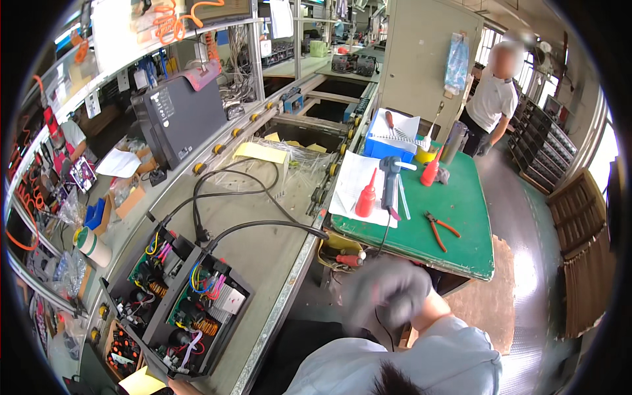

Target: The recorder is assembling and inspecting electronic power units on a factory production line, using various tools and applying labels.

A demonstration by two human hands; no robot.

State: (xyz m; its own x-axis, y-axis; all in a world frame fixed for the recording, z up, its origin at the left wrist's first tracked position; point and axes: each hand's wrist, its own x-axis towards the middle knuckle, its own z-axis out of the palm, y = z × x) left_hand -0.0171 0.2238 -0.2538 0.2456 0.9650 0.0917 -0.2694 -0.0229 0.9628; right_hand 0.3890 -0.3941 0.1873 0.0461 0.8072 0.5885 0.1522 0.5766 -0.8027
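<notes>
Bare green tabletop at one o'clock from your right hand.
Pliers lie before it; black cable bars ten o'clock.

Matt dark metal casings, grey cloth glove

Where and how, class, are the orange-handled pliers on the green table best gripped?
Best by both orange handles, probably from the near right side: the pliers lie flat, head pointing away to the left, with the splayed handle ends facing that near side.
</notes>
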